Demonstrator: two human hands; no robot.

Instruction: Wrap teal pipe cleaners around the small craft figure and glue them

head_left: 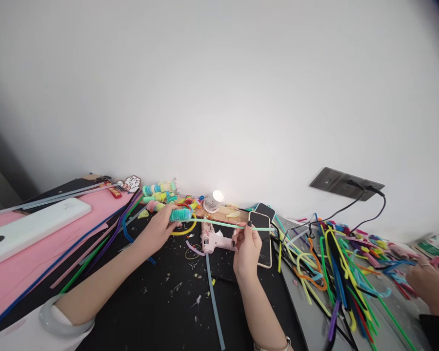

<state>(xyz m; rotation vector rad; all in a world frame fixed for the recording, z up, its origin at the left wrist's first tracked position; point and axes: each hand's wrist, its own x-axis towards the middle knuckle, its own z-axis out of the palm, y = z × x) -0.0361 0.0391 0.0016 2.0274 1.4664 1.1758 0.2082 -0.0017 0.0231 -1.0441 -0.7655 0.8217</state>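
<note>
My left hand (pixel 157 231) is closed on a coiled blue-green pipe-cleaner roll (pixel 180 214). From the roll a light green pipe cleaner (pixel 227 224) runs straight to the right. My right hand (pixel 246 248) pinches that strand between thumb and fingers, above a pink glue gun (pixel 214 240) lying on the black mat (pixel 161 302). A phone (pixel 263 234) lies just right of my right hand.
A white power bank (pixel 29 228) rests on pink paper (pixel 18 273) at the left. Several coloured pipe cleaners (pixel 336 273) are heaped at the right, where another person's hand (pixel 429 287) works. Finished coils (pixel 159 192) and a small lamp (pixel 215 199) sit by the wall. A wall socket (pixel 346 184) holds cables.
</note>
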